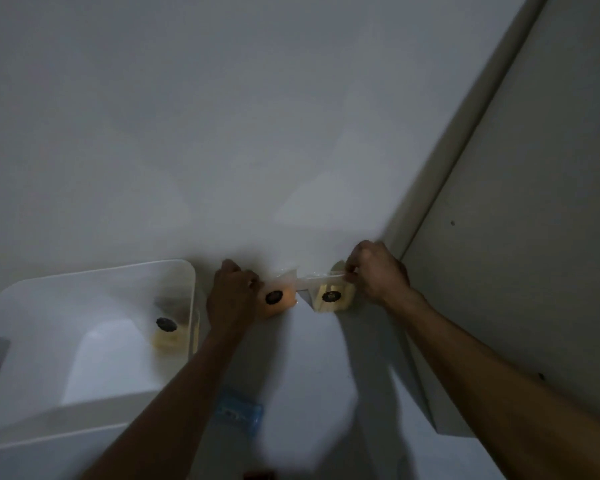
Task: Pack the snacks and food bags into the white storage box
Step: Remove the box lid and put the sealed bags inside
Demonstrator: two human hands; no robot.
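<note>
White surface [291, 133] fills most of the head view, dim and bare across its far half, so open room lies ahead of both hands. Along the right runs a pale raised edge [465, 161], diagonal, with a grey panel [551, 237] beyond it; the right hand sits close against that edge, little clearance there. White storage box [32, 420], translucent plastic with rounded corners, stands at lower left, its near right corner just beside the left forearm; a slot handle shows dark on its left wall. Inside the box, against the right wall, lies a pale yellow snack bag [167, 336] with a round dark label; lettering too blurred to read. Left hand [232, 296] grips an orange snack bag [278, 301] at its left side, fingers curled round it; the bag carries the same round dark label, unreadable. Right hand [378, 271] pinches the clear top flap of a cream snack bag [333, 299], fingers curled on the film; again a round dark label, unreadable. The two held bags sit side by side between the hands, right of the box and outside it, apparently at or just above the surface. Lower centre, a blue packet [238, 412] lies on the surface beside the left forearm; its print is motion-blurred. A small dark red object [257, 475] is cut off by the bottom border.
</note>
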